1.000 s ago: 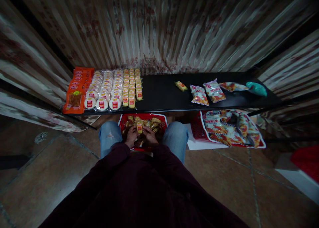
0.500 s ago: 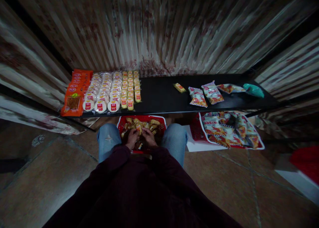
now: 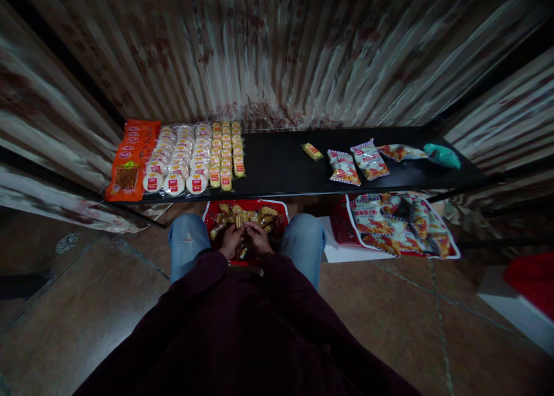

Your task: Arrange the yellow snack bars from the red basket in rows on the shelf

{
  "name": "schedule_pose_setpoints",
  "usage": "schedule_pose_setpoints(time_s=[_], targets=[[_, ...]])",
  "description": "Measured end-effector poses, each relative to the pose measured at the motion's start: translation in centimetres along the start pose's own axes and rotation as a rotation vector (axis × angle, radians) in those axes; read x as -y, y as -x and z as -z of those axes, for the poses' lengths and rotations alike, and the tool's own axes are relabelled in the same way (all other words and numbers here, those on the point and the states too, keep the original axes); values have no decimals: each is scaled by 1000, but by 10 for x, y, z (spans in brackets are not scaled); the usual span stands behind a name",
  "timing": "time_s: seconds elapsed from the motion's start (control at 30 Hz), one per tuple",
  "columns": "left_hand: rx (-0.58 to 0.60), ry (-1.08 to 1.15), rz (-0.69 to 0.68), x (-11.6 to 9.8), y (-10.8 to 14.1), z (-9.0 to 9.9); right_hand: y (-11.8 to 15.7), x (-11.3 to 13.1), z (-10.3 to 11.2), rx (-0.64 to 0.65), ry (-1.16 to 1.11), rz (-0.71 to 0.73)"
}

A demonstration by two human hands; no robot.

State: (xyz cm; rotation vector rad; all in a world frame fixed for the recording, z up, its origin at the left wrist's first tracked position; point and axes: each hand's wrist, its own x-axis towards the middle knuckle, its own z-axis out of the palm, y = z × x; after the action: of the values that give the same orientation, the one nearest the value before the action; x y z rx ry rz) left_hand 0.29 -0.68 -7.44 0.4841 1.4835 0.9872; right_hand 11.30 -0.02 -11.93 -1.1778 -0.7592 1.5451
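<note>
My left hand (image 3: 232, 240) is closed on a small yellow wrapped snack (image 3: 239, 220), held over the red basket (image 3: 285, 211) between my knees. My right hand (image 3: 258, 239) is closed with its fingertips against the same snack's right side; my fingers partly hide it. Several more of these packets (image 3: 267, 212) lie loose in the basket below. On the black shelf (image 3: 277, 159) ahead, similar yellow packets (image 3: 225, 179) stand in two columns beside rows of round white packets (image 3: 197, 183).
Orange packets (image 3: 126, 178) line the shelf's left end. A lone yellow packet (image 3: 311, 151), snack bags (image 3: 344, 168) and a teal item (image 3: 442, 156) lie to the right. Another red basket (image 3: 340, 221), full of snack bags, stands beside my right knee. Pleated curtains surround the shelf.
The snack in my hands has been turned, so its red and orange label no longer shows. My hands stay over the basket.
</note>
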Motion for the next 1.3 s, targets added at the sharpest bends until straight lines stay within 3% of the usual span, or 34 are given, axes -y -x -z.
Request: schedule_pose_setpoints(time_s=[0.33,0.5,0.67,0.87,1.3], targets=[[-49,176,138,5,-5,5,0,1,-2,-39,-42,-2],[10,309,206,6,-4,8,0,1,-2,-39,-38,-47],[-15,416,245,4,-4,11,1,2,-3,-45,-85,-92],[40,459,269,3,-6,14,2,2,-4,-45,-50,-90],[-13,449,321,4,-6,14,-1,-11,1,-11,104,1]])
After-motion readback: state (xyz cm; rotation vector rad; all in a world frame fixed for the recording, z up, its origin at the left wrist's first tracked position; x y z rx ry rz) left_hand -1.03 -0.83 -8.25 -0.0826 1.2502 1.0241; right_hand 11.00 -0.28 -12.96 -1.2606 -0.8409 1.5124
